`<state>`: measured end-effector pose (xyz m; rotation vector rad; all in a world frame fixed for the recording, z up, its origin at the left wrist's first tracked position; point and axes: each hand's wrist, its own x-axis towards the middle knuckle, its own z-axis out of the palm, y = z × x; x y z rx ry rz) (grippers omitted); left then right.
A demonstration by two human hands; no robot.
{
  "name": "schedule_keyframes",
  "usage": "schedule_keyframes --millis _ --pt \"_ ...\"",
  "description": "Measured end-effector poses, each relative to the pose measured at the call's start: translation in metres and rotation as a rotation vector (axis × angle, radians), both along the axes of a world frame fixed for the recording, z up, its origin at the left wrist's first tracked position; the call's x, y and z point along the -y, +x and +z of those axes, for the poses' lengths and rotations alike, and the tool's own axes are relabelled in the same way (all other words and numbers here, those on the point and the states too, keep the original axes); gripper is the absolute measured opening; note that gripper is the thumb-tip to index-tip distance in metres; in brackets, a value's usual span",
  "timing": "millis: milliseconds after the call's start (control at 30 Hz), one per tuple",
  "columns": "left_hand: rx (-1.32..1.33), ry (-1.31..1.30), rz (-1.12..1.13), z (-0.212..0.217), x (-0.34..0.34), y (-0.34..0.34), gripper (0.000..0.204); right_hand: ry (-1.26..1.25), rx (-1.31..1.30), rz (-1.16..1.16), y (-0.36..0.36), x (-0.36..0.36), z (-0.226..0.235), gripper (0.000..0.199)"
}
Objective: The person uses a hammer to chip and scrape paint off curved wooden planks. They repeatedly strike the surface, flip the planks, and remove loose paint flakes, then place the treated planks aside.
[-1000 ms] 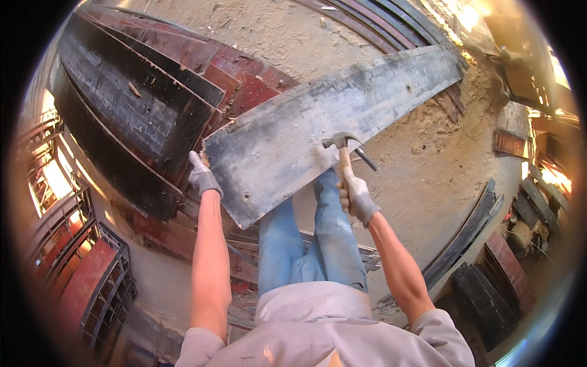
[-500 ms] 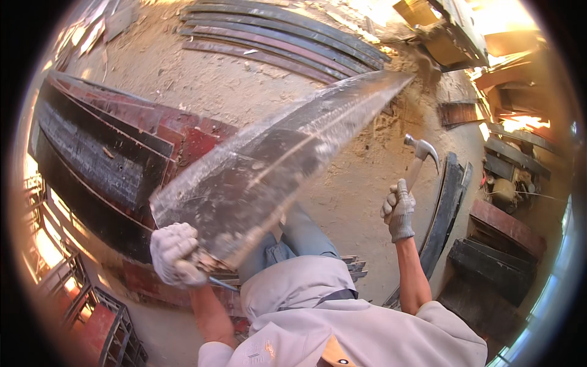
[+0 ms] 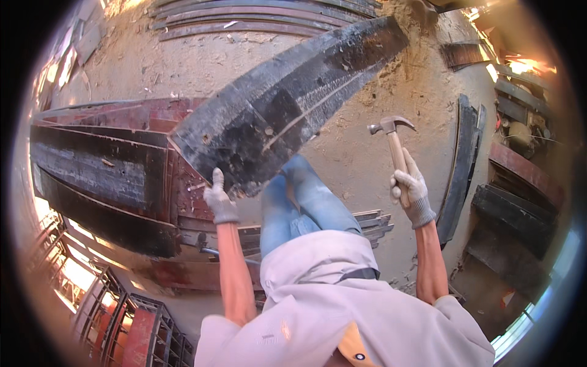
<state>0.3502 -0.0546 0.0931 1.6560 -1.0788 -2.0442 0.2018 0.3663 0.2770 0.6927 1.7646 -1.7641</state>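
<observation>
Gloved left hand point(image 3: 219, 200) is gripping the near corner of a long, dark, dirty metal plate point(image 3: 287, 104), its fingers curled around the edge. That plate is tilting up and stretching away over the sandy ground point(image 3: 361, 147), above the person's blue-jeaned legs point(image 3: 306, 208). Gloved right hand point(image 3: 411, 189) is holding a wooden-handled claw hammer point(image 3: 391, 137) upright, fingers wrapped tight around the handle. Red and black metal panels point(image 3: 104, 165) are lying to the left.
</observation>
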Motion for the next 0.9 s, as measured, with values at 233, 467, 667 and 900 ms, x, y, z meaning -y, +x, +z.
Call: schedule_keyframes --millis 233,467,667,900 --pt "0.101 -0.009 -0.015 -0.007 -0.015 0.011 0.035 -0.614 0.067 0.072 -0.005 0.038 0.028 0.060" --pt "0.215 0.027 -0.053 0.003 -0.015 0.014 0.031 0.152 -0.142 0.701 0.013 0.115 0.008 0.030" --pt "0.152 0.082 -0.088 0.048 -0.031 0.000 0.038 0.482 -0.615 0.677 0.009 0.115 -0.022 0.025" --pt "0.128 0.145 -0.101 0.077 -0.046 -0.013 0.039 -0.289 -0.460 -0.461 -0.074 0.093 -0.120 0.025"
